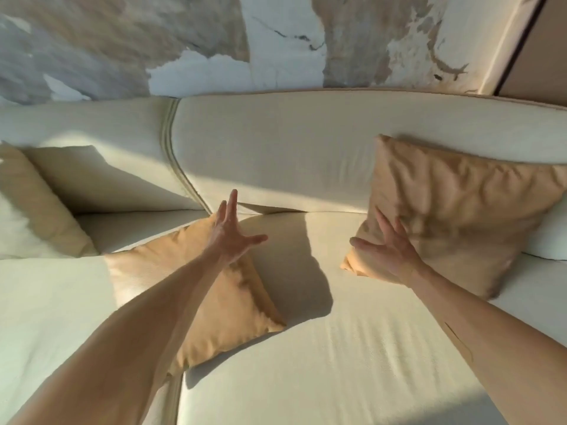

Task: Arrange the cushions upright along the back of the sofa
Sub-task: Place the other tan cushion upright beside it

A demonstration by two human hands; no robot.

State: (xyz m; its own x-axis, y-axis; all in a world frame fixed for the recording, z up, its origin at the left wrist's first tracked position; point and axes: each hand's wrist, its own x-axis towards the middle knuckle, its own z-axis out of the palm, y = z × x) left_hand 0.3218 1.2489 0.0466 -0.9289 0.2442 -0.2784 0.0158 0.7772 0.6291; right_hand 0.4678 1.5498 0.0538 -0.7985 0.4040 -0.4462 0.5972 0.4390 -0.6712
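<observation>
A tan cushion [454, 207] leans upright against the cream sofa back [276, 148] on the right. My right hand [389, 250] lies flat against its lower left part, fingers spread. A second tan cushion [233, 308] lies flat on the seat [352, 348] near the middle, partly under my left forearm. Above that cushion's far corner hovers my left hand [231, 230], fingers apart and holding nothing. At the far left a tan cushion [33, 204] and a cream cushion [92, 176] lean in the sofa's corner.
A white cushion [549, 237] peeks out behind the right tan cushion at the frame's edge. Another white cushion [15, 234] sits at the far left. Behind the sofa is a marbled wall [184, 41]. Bare seat lies between the two middle cushions.
</observation>
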